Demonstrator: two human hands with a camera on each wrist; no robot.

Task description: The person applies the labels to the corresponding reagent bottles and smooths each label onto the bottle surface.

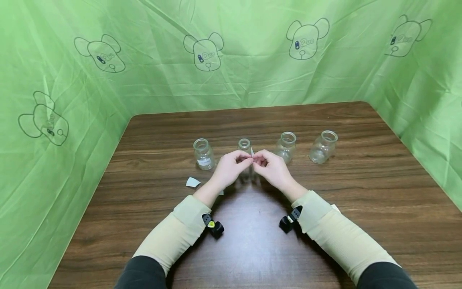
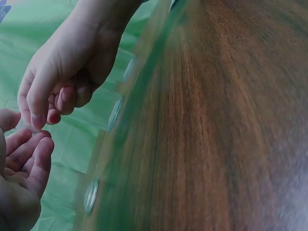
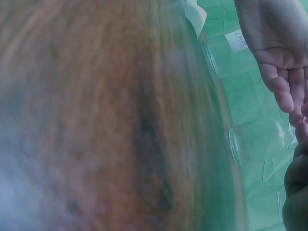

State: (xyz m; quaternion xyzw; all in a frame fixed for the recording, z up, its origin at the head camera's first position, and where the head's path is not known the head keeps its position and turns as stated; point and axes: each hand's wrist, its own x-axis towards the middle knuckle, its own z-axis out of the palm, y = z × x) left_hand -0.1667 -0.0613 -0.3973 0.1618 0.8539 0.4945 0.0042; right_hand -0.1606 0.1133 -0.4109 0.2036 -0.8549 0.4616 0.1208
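In the head view my left hand [image 1: 231, 168] and right hand [image 1: 273, 168] meet fingertip to fingertip in the middle of the table. Between them they pinch a small white paper slip [image 1: 252, 151], seen almost edge-on. Just behind the fingers stands a clear glass jar [image 1: 244, 143], its lower part mostly hidden by the hands. To the left is another glass jar [image 1: 203, 152], bearing a white label [image 1: 204, 161] with writing. A third jar [image 1: 287, 140] is partly covered by my right hand. In the left wrist view, the fingertips [image 2: 44, 144] of my left hand touch those of the right.
A fourth glass jar [image 1: 323, 147] stands farther right. One white paper piece [image 1: 193, 182] lies left of my left wrist, another scrap [image 1: 221, 192] beside that forearm. A white edge [image 1: 335, 207] shows by the right sleeve. Green cloth [image 1: 245, 80] hangs around the wooden table [image 1: 249, 257].
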